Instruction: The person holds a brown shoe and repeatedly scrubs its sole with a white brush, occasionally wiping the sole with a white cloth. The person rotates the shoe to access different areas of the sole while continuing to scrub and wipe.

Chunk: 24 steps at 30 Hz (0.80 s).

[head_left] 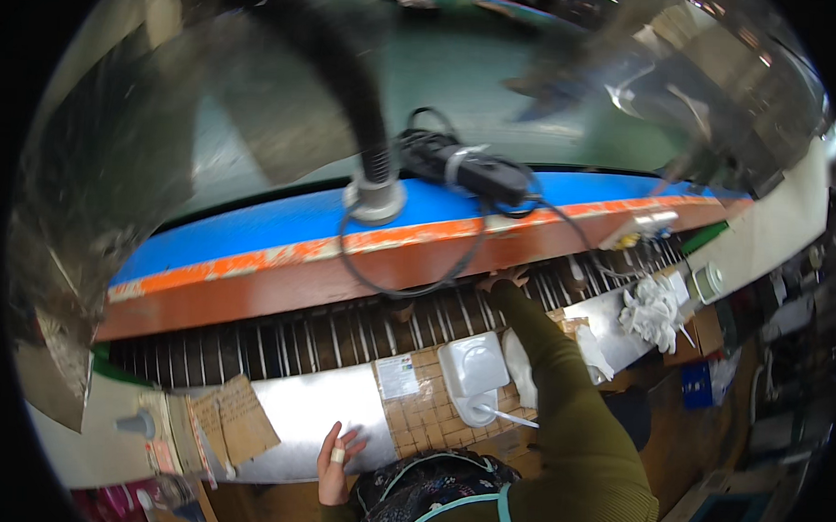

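Observation:
My left hand (334, 462) is raised above the bright metal ledge (311, 409), its fingers apart and nothing in them. White tape wraps one of its fingers. My right arm, in an olive sleeve, stretches forward, and my right hand (504, 280) is over the slatted conveyor (434, 328), beside the brown front board. Its fingers look spread, partly hidden at the board, and I see nothing held. On the ledge nearer me lie a white plastic tray (474, 364) and a white dish (474, 408) with a white stick-like handle, on a grid-marked cardboard sheet (421, 427).
A blue shelf (281, 224) with an orange edge spans the view. It carries a black flexible hose (371, 149) and a bundled black cable (476, 171), which loops down in front. White gloves (654, 312) lie at right, a cardboard piece (235, 422) at left.

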Tool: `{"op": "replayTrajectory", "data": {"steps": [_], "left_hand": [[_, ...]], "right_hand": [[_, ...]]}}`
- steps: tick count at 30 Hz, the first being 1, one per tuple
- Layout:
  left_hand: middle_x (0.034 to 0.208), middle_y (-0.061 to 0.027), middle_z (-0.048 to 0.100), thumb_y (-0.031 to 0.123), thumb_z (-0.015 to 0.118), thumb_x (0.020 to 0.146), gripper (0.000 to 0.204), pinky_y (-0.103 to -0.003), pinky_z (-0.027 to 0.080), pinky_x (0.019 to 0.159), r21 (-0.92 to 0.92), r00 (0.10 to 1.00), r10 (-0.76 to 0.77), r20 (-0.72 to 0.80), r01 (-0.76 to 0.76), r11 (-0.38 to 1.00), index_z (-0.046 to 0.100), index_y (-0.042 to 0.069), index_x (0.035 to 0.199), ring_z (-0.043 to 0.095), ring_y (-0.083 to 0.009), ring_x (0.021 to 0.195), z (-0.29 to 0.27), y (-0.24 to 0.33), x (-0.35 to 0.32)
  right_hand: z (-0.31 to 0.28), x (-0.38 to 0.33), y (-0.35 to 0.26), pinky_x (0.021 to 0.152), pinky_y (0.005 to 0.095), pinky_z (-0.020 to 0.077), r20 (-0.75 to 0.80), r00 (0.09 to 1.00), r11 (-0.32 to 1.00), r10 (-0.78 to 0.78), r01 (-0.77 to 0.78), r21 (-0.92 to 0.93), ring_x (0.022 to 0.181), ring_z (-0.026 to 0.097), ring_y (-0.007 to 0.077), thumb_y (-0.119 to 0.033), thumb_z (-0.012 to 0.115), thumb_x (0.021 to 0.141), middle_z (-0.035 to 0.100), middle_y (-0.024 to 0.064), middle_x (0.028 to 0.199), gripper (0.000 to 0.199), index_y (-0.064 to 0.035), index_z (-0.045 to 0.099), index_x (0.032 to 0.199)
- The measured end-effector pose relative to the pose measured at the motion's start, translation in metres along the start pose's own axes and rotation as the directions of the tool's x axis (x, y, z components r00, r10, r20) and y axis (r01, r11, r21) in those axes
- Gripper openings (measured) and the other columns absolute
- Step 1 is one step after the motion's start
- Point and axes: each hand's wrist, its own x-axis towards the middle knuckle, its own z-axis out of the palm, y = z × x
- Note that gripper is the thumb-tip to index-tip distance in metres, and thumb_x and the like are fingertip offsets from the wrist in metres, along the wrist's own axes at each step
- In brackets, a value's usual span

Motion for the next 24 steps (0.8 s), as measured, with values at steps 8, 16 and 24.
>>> {"op": "replayTrajectory", "data": {"steps": [8, 16, 24], "left_hand": [[0.119, -0.0233, 0.055, 0.03, 0.049, 0.099, 0.052, -0.04, 0.05, 0.091, 0.101, 0.996, 0.009, 0.085, -0.018, 0.995, 0.04, 0.0, 0.141, 0.062, -0.0302, 0.102, 0.014, -0.002, 0.002], [0.114, -0.016, 0.064, 0.04, 0.052, 0.097, 0.058, -0.023, 0.042, 0.067, 0.118, 0.959, 0.056, 0.276, -0.092, 0.989, 0.045, -0.002, 0.137, 0.066, -0.0253, 0.096, 0.076, 0.003, 0.012], [0.145, -0.0128, 0.041, 0.048, 0.072, 0.081, 0.088, -0.049, 0.035, 0.107, -0.395, 0.77, 0.213, 0.602, 0.056, 0.917, 0.029, 0.011, 0.149, 0.04, -0.0319, 0.134, 0.132, -0.003, -0.003]], "right_hand": [[-0.052, 0.01, 0.015, 0.098, 0.0461, 0.0466, 0.247, 0.957, 0.927, -0.151, 0.05, 0.373, 0.121, 0.054, 0.0347, -0.045, 0.076, 0.064, 0.047, 0.0209, 0.14, 0.114, -0.0328, 0.007, 0.154], [-0.185, -0.077, 0.071, 0.095, 0.0349, 0.0457, 0.449, 0.61, 0.34, -0.652, -0.294, 0.893, 0.111, 0.057, 0.0256, -0.031, 0.076, 0.068, 0.06, 0.0175, 0.122, 0.066, -0.0044, 0.059, 0.126], [-0.271, -0.252, 0.161, 0.096, 0.0326, 0.0473, -0.012, 0.29, -0.031, -0.957, -0.061, 0.998, 0.115, 0.056, 0.0242, -0.008, 0.078, 0.066, 0.051, 0.0243, 0.133, 0.12, -0.012, -0.002, 0.154]]}}
